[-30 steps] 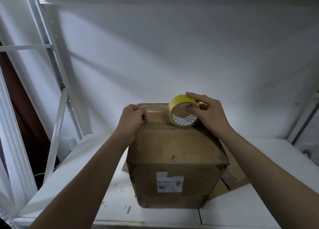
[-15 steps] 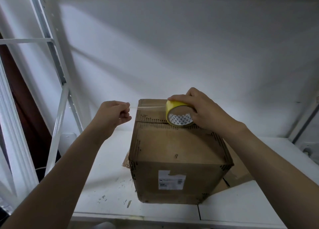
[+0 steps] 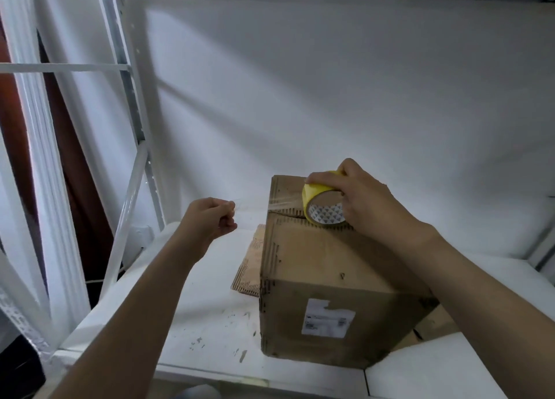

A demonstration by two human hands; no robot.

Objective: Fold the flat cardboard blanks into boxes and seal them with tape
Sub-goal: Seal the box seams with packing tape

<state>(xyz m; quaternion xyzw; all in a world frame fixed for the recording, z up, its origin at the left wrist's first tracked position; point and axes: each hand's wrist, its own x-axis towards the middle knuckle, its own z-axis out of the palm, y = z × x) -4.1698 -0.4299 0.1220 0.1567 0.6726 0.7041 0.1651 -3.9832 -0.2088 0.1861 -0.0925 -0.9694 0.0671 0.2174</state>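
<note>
My right hand [image 3: 363, 200] is curled over the yellow tape roll [image 3: 322, 206] and presses it onto the top of the box [image 3: 324, 263], near the far edge, where the two top flaps meet. My left hand [image 3: 210, 218] pinches the free end of the clear tape strip [image 3: 255, 208], which stretches from the roll out past the left edge of the box. The box stands on the white desk [image 3: 195, 308], on a flat cardboard blank [image 3: 249, 266] that shows at its left side. To do this step well, I think I should hold the strip tight and level and line it along the seam. Then I bring the end down the left wall and rub it flat, so that no wrinkle forms. The roll should not slide sideways.
</note>
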